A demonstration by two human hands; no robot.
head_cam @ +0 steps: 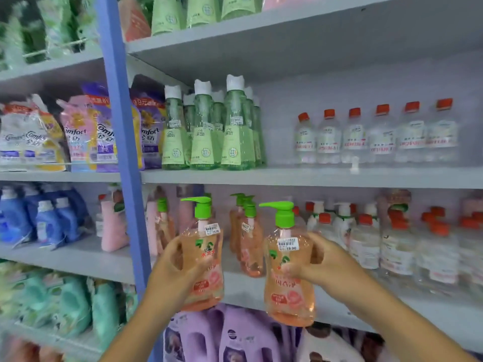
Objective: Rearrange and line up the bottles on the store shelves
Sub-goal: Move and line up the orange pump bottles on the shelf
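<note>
Nearby, each hand's fingers around a pump bottle, left (201,259) and right (288,270), before crowded shelves (287,177).

The left hand (173,267) grips one pink pump bottle (202,259) and the right hand (317,261) grips another (288,280), both upright before a grey shelf (261,293). More pink bottles (248,246) stand behind; green bottles (211,131) sit above.
</note>
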